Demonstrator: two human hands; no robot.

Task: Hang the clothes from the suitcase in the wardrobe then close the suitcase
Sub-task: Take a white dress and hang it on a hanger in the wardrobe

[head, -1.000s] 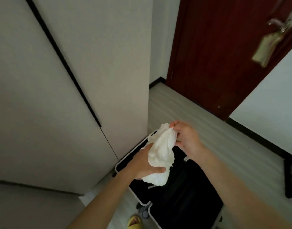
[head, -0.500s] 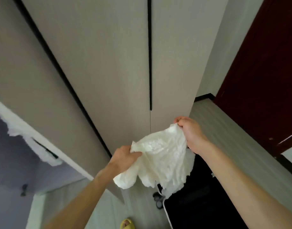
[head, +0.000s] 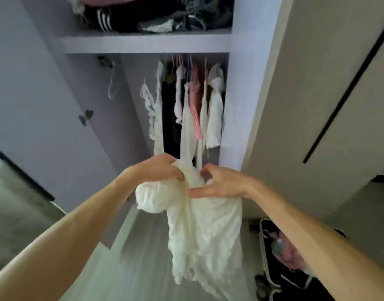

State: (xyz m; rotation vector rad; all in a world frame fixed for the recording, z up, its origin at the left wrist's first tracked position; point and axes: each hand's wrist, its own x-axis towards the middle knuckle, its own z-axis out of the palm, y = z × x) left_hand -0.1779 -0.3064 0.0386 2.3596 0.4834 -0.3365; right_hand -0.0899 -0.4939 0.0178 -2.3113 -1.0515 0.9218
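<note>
Before the open wardrobe (head: 232,105), the left hand (head: 160,168) grips the white garment (head: 205,231) and the right hand (head: 222,184) pinches it; bunched and hangerless, it may slip.

Home bedroom: open wardrobe (head: 234,118), hanging clothes (head: 195,105), suitcase (head: 273,268) on floor.

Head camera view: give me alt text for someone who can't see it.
A left hand and a right hand hold a crumpled white garment before an open wardrobe, where clothes hang below a piled shelf. An open suitcase lies on the floor, lower right.
</note>
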